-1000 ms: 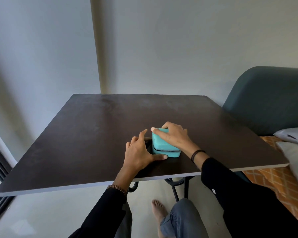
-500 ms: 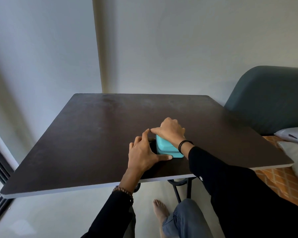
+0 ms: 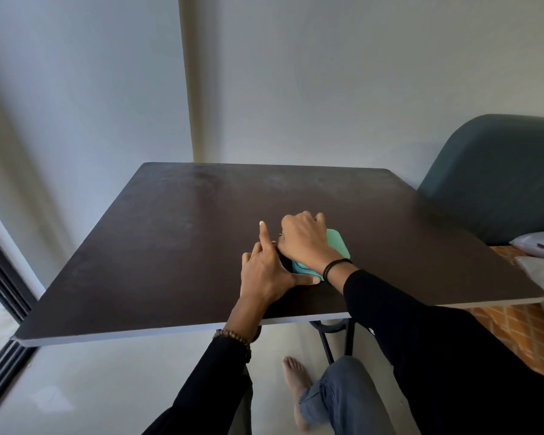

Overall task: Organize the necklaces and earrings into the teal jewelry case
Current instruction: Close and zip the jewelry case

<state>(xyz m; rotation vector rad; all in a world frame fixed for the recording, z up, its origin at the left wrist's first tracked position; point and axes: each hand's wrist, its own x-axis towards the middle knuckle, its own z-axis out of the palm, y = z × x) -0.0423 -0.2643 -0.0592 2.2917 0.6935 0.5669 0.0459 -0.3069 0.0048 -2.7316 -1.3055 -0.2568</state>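
Observation:
The teal jewelry case [image 3: 338,247] lies lid down and closed on the dark table [image 3: 170,246], near its front edge. My right hand [image 3: 305,243] covers most of its top, with the fingers curled over the far left corner, where a small metal glint [image 3: 280,235] shows. My left hand [image 3: 264,274] rests against the case's left side. Its thumb lies straight along the front edge and its index finger points up. No necklaces or earrings are visible.
A dark green sofa [image 3: 500,177] stands to the right of the table, with grey pillows [image 3: 540,246] on an orange patterned cover. Walls close in behind and to the left. My leg and bare foot are under the table's front edge.
My right hand has slid from the case's near side over its top to the far left corner. The case has turned slightly. My left index finger has lifted.

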